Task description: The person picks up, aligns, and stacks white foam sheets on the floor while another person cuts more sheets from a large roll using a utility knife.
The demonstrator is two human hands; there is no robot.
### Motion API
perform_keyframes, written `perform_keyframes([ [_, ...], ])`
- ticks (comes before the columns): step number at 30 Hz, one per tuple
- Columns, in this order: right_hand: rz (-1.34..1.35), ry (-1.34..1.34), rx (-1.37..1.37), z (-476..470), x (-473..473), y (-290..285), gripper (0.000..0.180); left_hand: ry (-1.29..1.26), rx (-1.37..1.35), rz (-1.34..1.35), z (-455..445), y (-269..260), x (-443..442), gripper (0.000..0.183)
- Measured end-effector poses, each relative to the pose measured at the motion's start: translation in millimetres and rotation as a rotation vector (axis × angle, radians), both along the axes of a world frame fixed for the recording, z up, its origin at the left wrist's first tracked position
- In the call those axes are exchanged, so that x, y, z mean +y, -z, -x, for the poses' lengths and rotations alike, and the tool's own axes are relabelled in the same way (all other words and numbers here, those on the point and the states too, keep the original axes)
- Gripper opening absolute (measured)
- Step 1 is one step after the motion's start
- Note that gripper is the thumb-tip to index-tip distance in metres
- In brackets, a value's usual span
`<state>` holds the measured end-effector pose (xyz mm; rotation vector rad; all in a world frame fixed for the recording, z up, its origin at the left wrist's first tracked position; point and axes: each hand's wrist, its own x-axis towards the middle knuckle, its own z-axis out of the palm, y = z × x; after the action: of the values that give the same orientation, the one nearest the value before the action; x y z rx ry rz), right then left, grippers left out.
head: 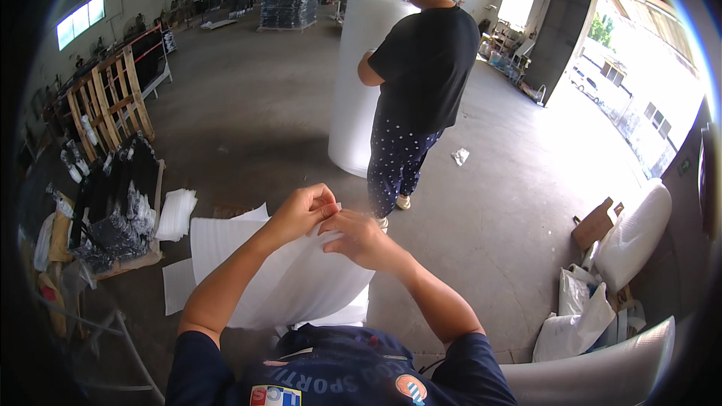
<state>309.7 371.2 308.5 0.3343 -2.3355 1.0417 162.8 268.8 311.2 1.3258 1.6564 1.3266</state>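
Observation:
A thin white foam sheet [282, 276] hangs curved in front of my body. My left hand [307, 208] pinches its upper edge between thumb and fingers. Close beside it, my right hand [361, 237] touches the same edge, slightly blurred, its fingertips meeting those of the left. Whether the right fingers grip the sheet is hard to tell. More white sheets [179, 287] show behind and below the curved one.
Ahead, a person [428, 67] stands against a tall white foam roll [358, 79]. Wrapped black parts [121, 208] and a stack of foam pieces [176, 214] lie left, near a wooden pallet [110, 101]. White sacks [575, 316] and a bubble-wrap roll [592, 369] sit right.

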Motion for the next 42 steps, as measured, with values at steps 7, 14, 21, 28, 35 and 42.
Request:
perform_keyframes([
  [7, -0.126, 0.137, 0.038, -9, 26, -10, 0.021, 0.055, 0.152, 0.154, 18, -9, -25, 0.011],
  [14, -0.503, 0.188, 0.048, -11, 15, -21, 0.024, -0.026, 0.636, 0.226, 0, -25, -23, 0.009],
  [21, -0.561, 0.093, 0.218, 0, -11, -14, 0.021, 0.060, 0.713, 0.044, -2, -8, -22, 0.008],
  [28, -0.657, 0.066, 0.227, -14, -29, -15, 0.016, 0.037, 0.329, 0.156, -7, -36, -41, 0.009],
  [35, -0.605, 0.008, 0.254, -8, -30, -15, 0.019, 0.118, 0.367, 0.167, -14, -29, -51, 0.009],
  [42, -0.549, -0.049, 0.166, -13, -25, -18, 0.020, 0.195, 0.366, 0.127, -13, -25, -49, 0.015],
])
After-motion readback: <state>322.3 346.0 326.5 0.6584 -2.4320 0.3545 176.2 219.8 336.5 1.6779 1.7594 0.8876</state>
